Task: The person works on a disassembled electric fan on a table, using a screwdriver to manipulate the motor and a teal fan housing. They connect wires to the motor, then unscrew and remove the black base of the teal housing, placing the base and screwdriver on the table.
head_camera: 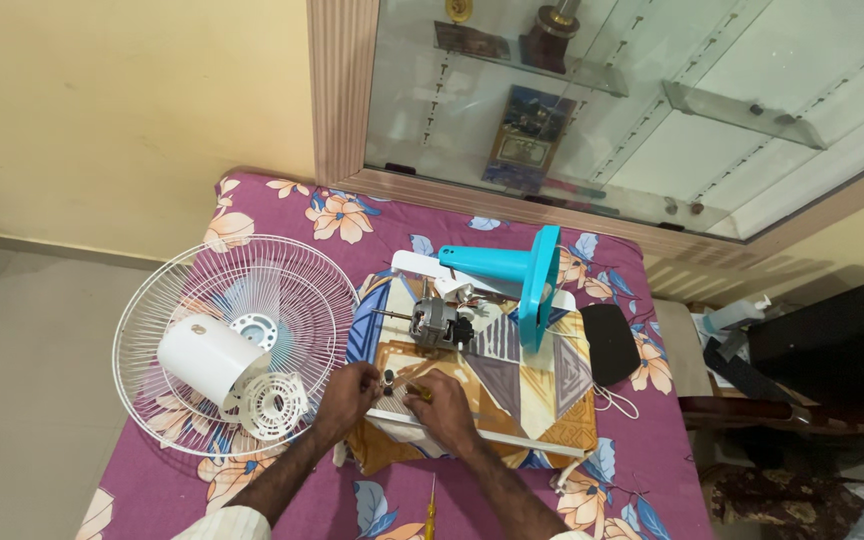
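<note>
My left hand (345,397) and my right hand (441,408) rest close together on a patterned cloth-covered board (532,395), fingers pinched around small dark parts (389,378). The right hand seems to hold a small yellow-handled tool (418,394). Just beyond the hands lies a bare fan motor (439,324) with its shaft pointing left. A blue fan stand piece (512,272) lies behind the motor. To the left sits a white wire fan guard (227,340) with a white motor cover (207,357) and a white vented plastic cap (272,402) on it.
Everything lies on a table with a purple flowered cloth (642,450). A yellow screwdriver (431,510) lies near the front edge. A black pad (609,342) sits at the right. A glass display cabinet (602,110) stands behind; clutter and a dark case (832,350) are at right.
</note>
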